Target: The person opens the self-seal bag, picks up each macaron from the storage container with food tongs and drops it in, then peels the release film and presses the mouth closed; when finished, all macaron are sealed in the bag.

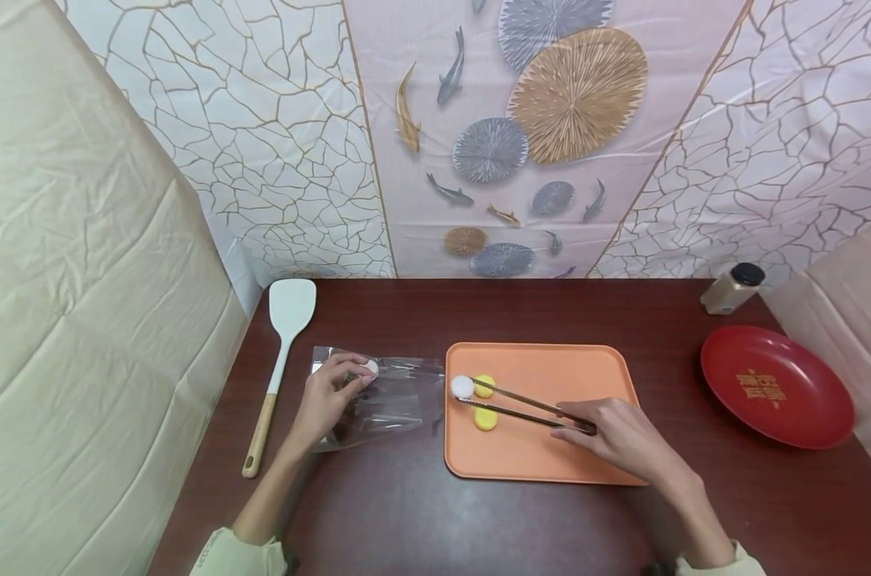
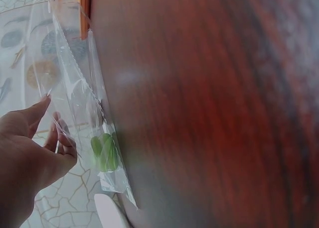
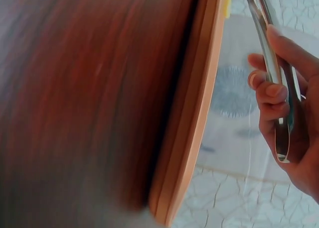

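Note:
My left hand (image 1: 329, 394) pinches the upper film of a clear plastic bag (image 1: 399, 400), which lies flat beside the tray. A small white spot shows at its fingertips; what it is I cannot tell. Green pieces (image 2: 104, 152) show through the film in the left wrist view. My right hand (image 1: 615, 432) grips metal tongs (image 1: 525, 408) above the orange tray (image 1: 550, 368). A white round piece (image 1: 461, 388) sits at the tong tips, near the tray's left rim. Two yellow pieces, one farther back (image 1: 484, 387) and one nearer (image 1: 485, 419), lie on the tray around the tong arms.
A white spatula (image 1: 280, 352) with a wooden handle lies at the left. Towards the right edge are a red plate (image 1: 802, 400) and a black-capped jar (image 1: 732, 290). A patterned cloth wall (image 1: 320, 160) stands behind the dark wooden table (image 1: 435, 512).

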